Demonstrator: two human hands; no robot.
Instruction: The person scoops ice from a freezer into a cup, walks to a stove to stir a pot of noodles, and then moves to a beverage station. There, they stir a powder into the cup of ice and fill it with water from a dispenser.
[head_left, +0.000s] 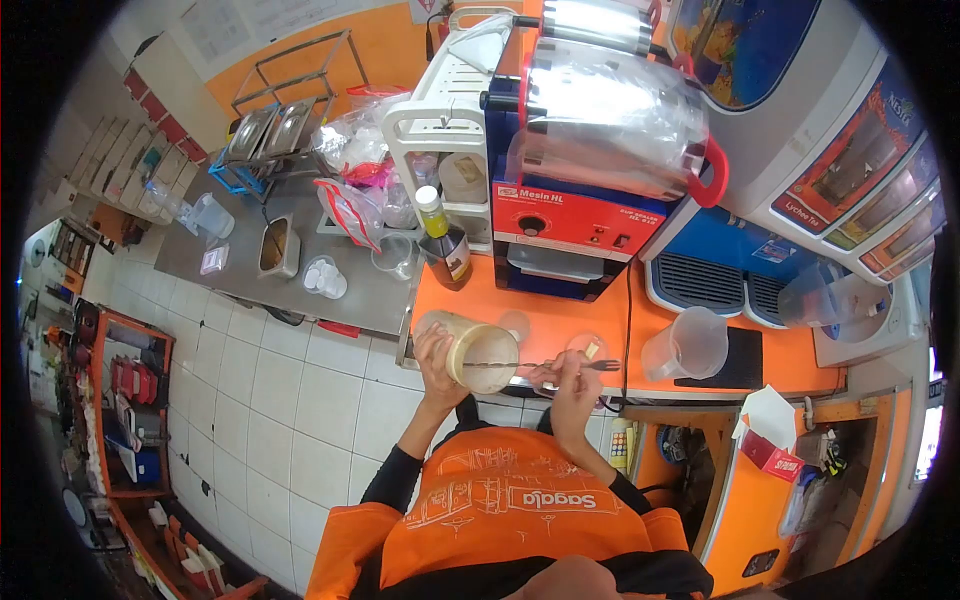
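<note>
- Orange shirt (500, 510), lower centre: soft cloth with a white line drawing and the word "Sagala", seen upside down.
- Left hand (437, 352), centre: fingers wrapped round a clear plastic cup of cream-coloured mix (478, 358), which is tipped on its side with its mouth to the right, over the near edge of the glossy orange countertop (470, 305).
- Right hand (572, 378), just right of the cup: fingers pinched on a thin metal stirring spoon (530, 364), held level, its end lying across the cup's mouth.
- Clear plastic measuring jug (690, 345), right of centre, standing upright.
- Dark glass bottle with a yellow-green cap (445, 245), above the cup.
- Boxy blue-and-red machine (565, 215), upper centre: label reads "Mesin HL".
- Drinks dispenser (830, 190), upper right: one panel reads "Lychee Te…".
</note>
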